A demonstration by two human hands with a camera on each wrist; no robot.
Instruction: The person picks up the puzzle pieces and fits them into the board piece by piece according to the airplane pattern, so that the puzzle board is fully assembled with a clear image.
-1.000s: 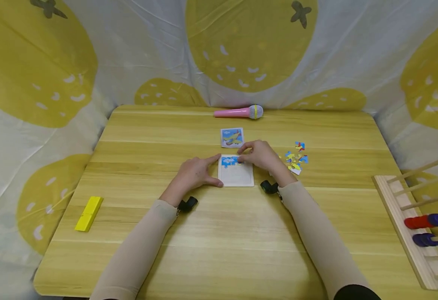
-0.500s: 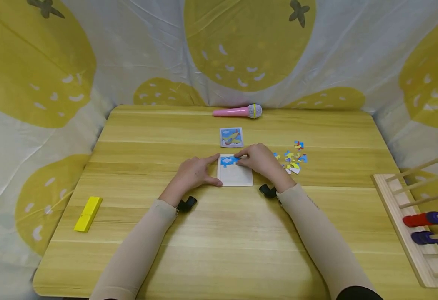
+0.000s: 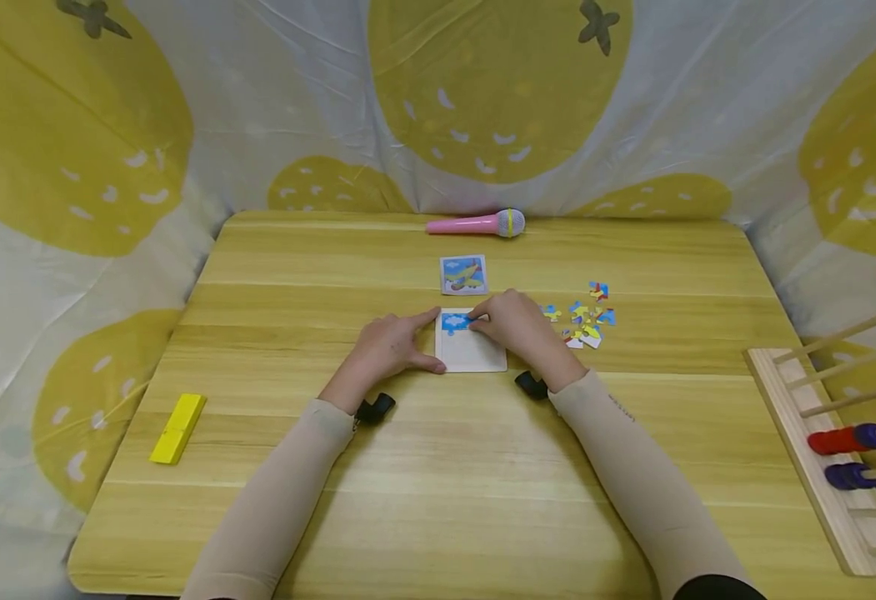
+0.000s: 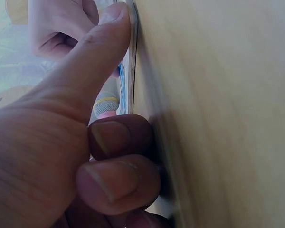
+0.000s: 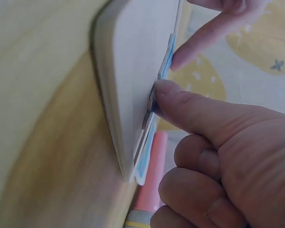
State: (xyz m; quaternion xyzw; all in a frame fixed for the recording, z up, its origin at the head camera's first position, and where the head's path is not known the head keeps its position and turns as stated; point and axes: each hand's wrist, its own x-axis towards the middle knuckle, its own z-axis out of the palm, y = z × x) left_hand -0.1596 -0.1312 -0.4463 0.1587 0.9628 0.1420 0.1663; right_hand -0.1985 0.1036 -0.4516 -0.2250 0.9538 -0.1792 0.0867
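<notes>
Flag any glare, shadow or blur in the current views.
Head view: even light, pale sheen on the tabletop, soft shadows along the sleeves; left wrist view: tabletop grain smeared out of focus, curtain washed out; right wrist view: tabletop blurred, puzzle board soft at its upper corner.

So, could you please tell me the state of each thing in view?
Puzzle tray, flat, partly filled.
Assembled pieces, in the tray's far-left part.
Loose puzzle pieces, scattered right of the tray.
Picture card, lying face up.
Toy microphone, lying on its side.
Yellow block, lying down.
Abacus, partly out of view.
Printed cloth, hanging.
Left hand, braced along the tray's left edge.
Right hand, pinching at the assembled pieces.
</notes>
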